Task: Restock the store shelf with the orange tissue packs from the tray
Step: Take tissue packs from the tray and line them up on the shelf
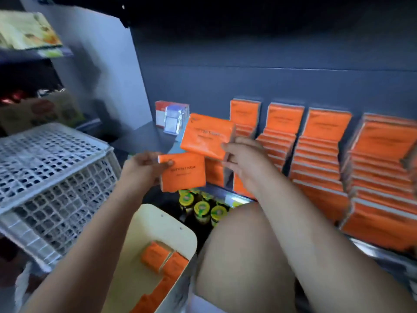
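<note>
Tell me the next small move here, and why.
Probably lower the upper pack in the right hand onto the shelf, at the left end of the orange rows. It already hangs over that spot. The left hand holds a lower pack ready to follow, and more wait in the tray.

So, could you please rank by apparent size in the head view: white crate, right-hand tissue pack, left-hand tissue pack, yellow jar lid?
1. white crate
2. right-hand tissue pack and left-hand tissue pack, too alike to rank
3. yellow jar lid
</note>
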`<action>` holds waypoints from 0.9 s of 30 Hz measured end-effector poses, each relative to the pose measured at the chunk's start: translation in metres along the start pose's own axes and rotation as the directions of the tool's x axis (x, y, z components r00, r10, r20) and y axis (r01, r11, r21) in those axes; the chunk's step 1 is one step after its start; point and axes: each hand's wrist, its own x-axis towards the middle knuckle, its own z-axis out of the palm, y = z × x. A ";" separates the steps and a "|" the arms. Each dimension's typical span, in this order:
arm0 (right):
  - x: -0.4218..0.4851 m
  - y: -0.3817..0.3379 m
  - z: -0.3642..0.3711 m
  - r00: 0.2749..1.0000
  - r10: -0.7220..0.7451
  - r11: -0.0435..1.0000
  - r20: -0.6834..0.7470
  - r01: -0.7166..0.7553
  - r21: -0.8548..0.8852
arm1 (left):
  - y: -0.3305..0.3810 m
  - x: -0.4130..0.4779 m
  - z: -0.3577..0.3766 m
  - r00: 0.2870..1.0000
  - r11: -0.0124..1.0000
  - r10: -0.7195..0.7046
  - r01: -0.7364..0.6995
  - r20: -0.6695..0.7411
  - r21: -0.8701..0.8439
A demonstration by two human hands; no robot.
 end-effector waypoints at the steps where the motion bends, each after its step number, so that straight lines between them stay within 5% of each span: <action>1: -0.005 -0.014 -0.012 1.000 -0.022 1.000 -0.004 0.022 -0.007 | 0.012 0.002 0.012 0.999 1.000 0.029 -0.029 0.024 0.007; 7: -0.021 -0.059 -0.085 0.961 -0.233 0.968 -0.149 0.214 -0.130 | 0.068 0.023 0.092 0.965 0.988 0.155 -0.150 0.213 -0.037; 15: -0.019 -0.088 -0.190 0.927 -0.301 0.946 -0.226 0.259 -0.198 | 0.097 0.043 0.202 0.910 0.974 0.204 -0.151 0.361 -0.171; 23: 0.038 -0.099 -0.219 0.902 -0.376 0.880 -0.211 0.277 -0.386 | 0.081 0.079 0.262 0.913 0.944 0.286 -0.216 0.291 -0.249; 27: 0.066 -0.115 -0.222 0.925 -0.358 0.897 -0.128 0.303 -0.322 | 0.081 0.105 0.277 0.904 0.925 0.362 -0.316 0.229 -0.212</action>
